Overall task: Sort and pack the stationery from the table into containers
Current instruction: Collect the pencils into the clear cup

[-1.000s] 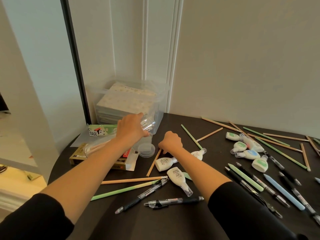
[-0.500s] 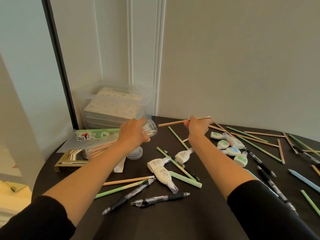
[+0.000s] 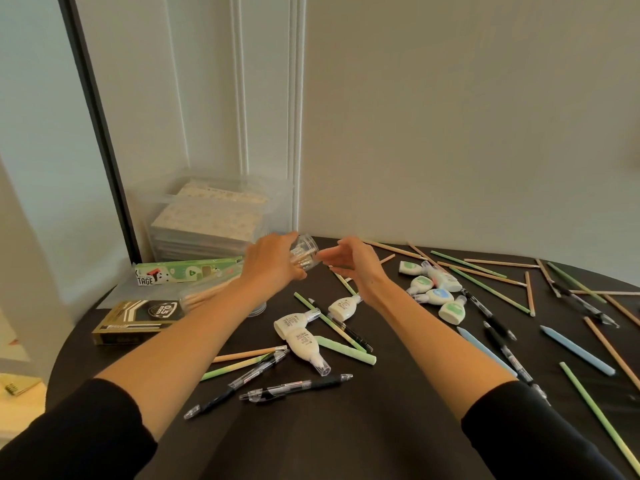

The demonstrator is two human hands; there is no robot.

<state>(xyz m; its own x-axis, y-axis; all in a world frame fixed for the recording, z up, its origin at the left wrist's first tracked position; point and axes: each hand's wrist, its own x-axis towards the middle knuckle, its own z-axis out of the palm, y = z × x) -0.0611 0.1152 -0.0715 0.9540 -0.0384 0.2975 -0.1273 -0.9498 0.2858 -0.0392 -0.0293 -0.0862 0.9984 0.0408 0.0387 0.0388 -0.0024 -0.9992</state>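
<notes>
- Head view: clear tube (image 3: 306,252), round and see-through, tipped on its side in the air above the far left of the surface, open mouth facing right; tan pencil ends (image 3: 298,262) packed inside.
- Scattered below: tan and green pencils (image 3: 485,285) lying loose and crossed, 3 white correction bottles (image 3: 301,337) near the middle, a bunch more (image 3: 438,296) to the right, black pens (image 3: 298,388) nearest the camera, pale blue sticks (image 3: 576,349) at the right.
- Dark round surface (image 3: 311,431); along its left side a black-and-gold box (image 3: 138,320) marked 0.5 mm, a green-and-white carton (image 3: 183,271), a clear lid (image 3: 259,310) partly hidden by the left forearm, and a clear bin (image 3: 214,216) of stacked pads in the corner.
- Pale panelled wall (image 3: 450,133) behind, dark upright frame (image 3: 97,133) at the left.
- Left hand (image 3: 273,263): fingers (image 3: 289,237) curled round the tube, grasping it.
- Right hand (image 3: 356,268): fingers (image 3: 329,260) released and loosely bent, tips just beside the tube's mouth, nothing seen between them.
</notes>
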